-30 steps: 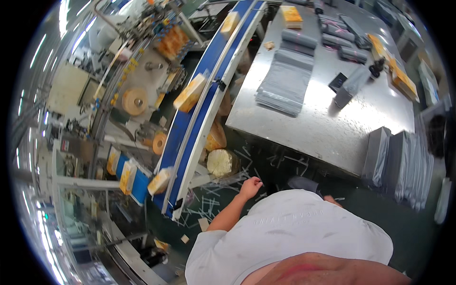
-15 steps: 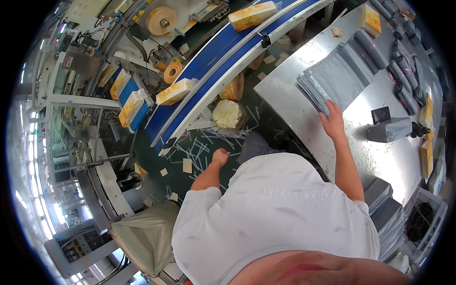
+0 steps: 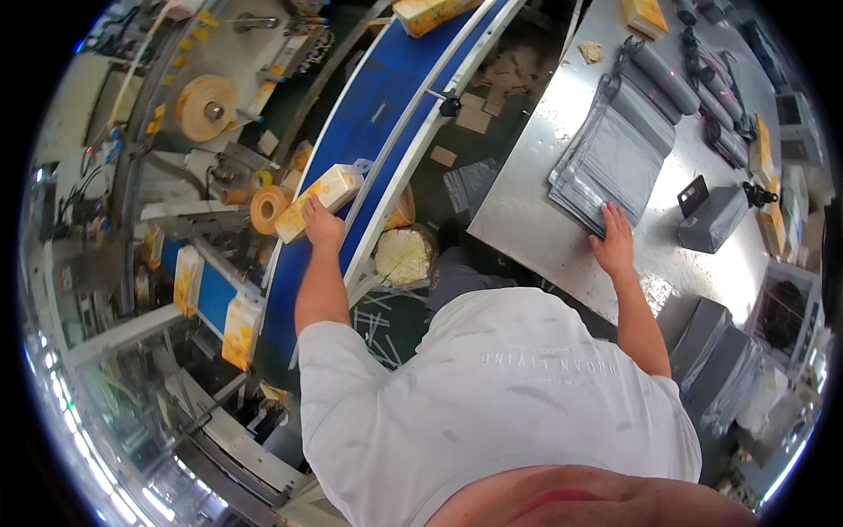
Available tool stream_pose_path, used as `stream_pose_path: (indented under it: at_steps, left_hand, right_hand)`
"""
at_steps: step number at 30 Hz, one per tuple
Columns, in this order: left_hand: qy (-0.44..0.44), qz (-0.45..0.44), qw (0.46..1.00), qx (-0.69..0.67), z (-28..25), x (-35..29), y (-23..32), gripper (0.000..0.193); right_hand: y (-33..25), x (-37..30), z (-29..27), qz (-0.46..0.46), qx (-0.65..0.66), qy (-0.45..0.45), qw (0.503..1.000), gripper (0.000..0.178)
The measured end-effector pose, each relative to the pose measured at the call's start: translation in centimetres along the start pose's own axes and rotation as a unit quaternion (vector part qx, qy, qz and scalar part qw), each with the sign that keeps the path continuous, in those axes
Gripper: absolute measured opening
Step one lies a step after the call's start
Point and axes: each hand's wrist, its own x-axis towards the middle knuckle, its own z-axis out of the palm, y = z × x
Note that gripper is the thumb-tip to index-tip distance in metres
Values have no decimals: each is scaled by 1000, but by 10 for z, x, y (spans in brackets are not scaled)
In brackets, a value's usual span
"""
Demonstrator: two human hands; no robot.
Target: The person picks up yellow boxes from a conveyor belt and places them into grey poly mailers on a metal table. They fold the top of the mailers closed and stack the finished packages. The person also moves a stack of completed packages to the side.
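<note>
My left hand reaches over the blue conveyor belt and grips a white-and-yellow oblong package, its fingers curled on the near side. On the metal table to the right, my right hand lies with outstretched fingers at the lower edge of a stack of grey plastic bags. Its fingertips touch the bags; the thumb is partly hidden. Another such package sits farther up the belt.
Rolled grey bags lie behind the stack on the metal table. A grey wrapped block stands to its right. At left, more packages ride a smaller blue belt beside machinery. Cardboard scraps litter the floor.
My left hand has gone from beside my body up and left onto the package on the belt. The right hand stays at the bags' edge. The view has turned somewhat.
</note>
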Motion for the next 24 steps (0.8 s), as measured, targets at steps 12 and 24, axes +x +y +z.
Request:
stream_pose_path:
  at_steps: [12, 24]
  left_hand:
    - [6, 249, 967, 56, -31, 166, 119, 69]
    - [-343, 273, 673, -596, -162, -14, 375, 63]
  right_hand:
    - [-9, 4, -16, 90, 90, -58, 990, 91]
    - [-87, -20, -40, 61, 568, 191, 798, 79]
